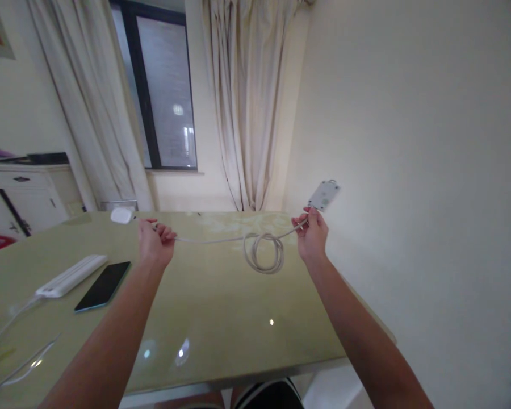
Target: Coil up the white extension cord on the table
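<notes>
A pale cable (210, 242) stretches between my two hands above the table, with a loose coil of several loops hanging nearer the right side. My left hand (155, 243) is closed on the cable's left end, just beside a white plug-like block (121, 215) that sticks out past the fingers. My right hand (312, 234) pinches the cable's other end. Above that hand a flat grey rectangular block (324, 195) with small dark spots at its corners tilts up toward the wall. Exactly how it joins the cable is hidden by the fingers.
On the glossy greenish table (221, 324), a black phone (103, 287) lies beside a white power strip (72, 276) at the left. A thin white cord (23, 369) curls at the near left corner. A wall (417, 187) borders the table's right side.
</notes>
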`<state>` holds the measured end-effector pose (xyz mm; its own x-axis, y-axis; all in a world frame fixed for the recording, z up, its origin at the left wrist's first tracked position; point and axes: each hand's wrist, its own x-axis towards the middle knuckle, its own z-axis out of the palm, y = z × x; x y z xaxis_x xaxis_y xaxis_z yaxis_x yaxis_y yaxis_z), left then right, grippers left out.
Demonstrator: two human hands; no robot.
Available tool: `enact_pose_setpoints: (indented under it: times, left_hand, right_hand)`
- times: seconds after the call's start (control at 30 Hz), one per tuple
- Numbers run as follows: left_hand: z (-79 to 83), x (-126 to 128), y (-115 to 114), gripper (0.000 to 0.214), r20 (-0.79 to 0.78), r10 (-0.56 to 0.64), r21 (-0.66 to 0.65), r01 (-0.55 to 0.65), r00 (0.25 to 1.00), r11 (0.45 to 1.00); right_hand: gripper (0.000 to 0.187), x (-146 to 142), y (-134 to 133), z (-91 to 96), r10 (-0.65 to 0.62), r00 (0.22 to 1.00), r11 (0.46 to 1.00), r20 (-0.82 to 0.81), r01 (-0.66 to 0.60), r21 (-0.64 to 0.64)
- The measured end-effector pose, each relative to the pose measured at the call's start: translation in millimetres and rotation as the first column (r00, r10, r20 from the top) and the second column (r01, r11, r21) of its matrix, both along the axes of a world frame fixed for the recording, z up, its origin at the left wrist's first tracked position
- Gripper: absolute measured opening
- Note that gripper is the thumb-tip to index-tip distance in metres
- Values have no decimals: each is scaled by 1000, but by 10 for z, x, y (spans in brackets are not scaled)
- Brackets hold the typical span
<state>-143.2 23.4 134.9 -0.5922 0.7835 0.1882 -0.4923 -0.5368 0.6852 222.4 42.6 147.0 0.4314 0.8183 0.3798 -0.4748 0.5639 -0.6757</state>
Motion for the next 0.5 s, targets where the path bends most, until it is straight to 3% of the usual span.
enact_pose_setpoints:
  times: [0.07, 0.13, 0.27, 0.37, 0.5]
  left_hand:
    - [10, 278, -48, 19, -83, -55, 67, 60, 995, 996]
    - [-64, 591, -110, 23, -232, -137, 73, 157, 963, 985]
    - [-395, 1061, -210, 44, -547, -188, -39, 200, 816, 979]
    - [-633, 1181, -243, 48, -712, -125, -96, 81, 691, 992]
    - [-793, 1183, -293, 45, -841, -24, -62, -52, 540, 997]
  right_hand:
    - [36, -249, 139, -66, 68, 997, 997, 37, -67, -32]
    - [37, -521, 221, -246, 154, 984, 983, 86, -144, -113]
    - [42, -930, 224, -748, 279, 956, 933, 93, -246, -263]
    - [49, -978, 166, -1023, 309, 946, 921, 93, -274, -278]
    - [53, -830, 123, -1183, 291, 956, 924, 43, -269, -271]
